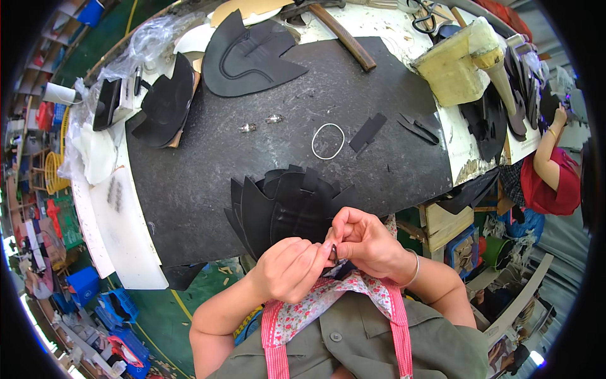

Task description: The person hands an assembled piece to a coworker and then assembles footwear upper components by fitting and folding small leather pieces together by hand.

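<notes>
— What do your hands hold?
— Your left hand (291, 268) and right hand (363, 240) together pinch a small metal clip (332, 253), long axis upright, just below the fanned black leather pieces (284, 205).

A small dark metal clip (332, 253) sits pinched upright between both hands' fingers (328, 243), just beside the fanned black leather pieces (284, 205).

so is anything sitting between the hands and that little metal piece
Nothing visible. The left hand and right hand both pinch the small metal piece directly with their fingertips, just in front of the fanned stack of black cut pieces on the dark mat.
</notes>
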A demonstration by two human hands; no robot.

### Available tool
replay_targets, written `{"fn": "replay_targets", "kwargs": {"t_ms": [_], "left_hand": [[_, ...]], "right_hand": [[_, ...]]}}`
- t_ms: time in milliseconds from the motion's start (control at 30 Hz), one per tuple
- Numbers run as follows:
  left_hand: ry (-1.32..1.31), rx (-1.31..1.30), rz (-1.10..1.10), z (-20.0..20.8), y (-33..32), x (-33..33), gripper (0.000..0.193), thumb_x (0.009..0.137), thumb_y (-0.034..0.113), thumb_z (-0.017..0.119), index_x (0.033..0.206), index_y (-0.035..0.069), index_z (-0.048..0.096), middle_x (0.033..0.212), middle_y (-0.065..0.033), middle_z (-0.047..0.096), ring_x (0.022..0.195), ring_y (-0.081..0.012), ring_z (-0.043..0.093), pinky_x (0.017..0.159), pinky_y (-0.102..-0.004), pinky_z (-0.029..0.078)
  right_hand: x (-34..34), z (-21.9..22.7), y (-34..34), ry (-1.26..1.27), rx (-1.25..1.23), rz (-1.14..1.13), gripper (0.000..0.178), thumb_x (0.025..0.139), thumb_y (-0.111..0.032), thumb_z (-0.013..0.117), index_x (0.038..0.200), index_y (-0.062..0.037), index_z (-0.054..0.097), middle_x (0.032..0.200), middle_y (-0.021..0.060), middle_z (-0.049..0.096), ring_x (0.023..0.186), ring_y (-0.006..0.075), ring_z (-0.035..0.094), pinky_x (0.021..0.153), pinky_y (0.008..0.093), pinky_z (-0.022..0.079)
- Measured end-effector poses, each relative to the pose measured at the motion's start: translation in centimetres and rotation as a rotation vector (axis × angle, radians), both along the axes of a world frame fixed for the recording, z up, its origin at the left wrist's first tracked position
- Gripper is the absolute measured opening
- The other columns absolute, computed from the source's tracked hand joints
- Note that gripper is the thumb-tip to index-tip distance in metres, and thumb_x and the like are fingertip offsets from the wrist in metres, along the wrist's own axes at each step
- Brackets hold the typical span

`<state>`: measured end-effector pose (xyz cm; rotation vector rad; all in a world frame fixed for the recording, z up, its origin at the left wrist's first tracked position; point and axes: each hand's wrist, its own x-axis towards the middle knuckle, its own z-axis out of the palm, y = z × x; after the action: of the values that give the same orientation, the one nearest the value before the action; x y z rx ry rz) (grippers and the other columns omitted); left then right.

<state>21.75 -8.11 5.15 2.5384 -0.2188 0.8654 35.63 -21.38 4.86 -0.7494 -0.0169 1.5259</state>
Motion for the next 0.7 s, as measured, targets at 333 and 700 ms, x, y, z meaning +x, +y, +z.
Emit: {"fn": "replay_targets", "kwargs": {"t_ms": [333, 700], "left_hand": [[0.397, -0.198, 0.624, -1.9, 2.8, 2.2, 0.033, 0.074, 0.016, 0.074, 0.096, -0.002, 0.056, 0.087, -0.0134, 0.057, 0.077, -0.0318, 0.055, 0.074, -0.0398, 0.046], [0.519, -0.528, 0.391, -0.1, 3.9, 2.4, 0.012, 0.082, 0.005, 0.064, 0.085, 0.002, 0.053, 0.075, -0.0096, 0.057, 0.07, -0.0271, 0.055, 0.07, -0.034, 0.042]], "right_hand": [[-0.8, -3.6, 2.6, -0.913, -0.085, -0.227, 0.016, 0.082, 0.013, 0.056, 0.096, 0.0054, 0.059, 0.092, 0.0096, 0.062, 0.08, 0.0173, 0.066, 0.071, 0.0256, 0.055], [-0.8, -3.1, 3.7, -1.382, -0.006, -0.306, 0.021, 0.075, 0.017, 0.056, 0.089, 0.0035, 0.065, 0.085, 0.0117, 0.063, 0.07, 0.0173, 0.063, 0.061, 0.0263, 0.053]]}}
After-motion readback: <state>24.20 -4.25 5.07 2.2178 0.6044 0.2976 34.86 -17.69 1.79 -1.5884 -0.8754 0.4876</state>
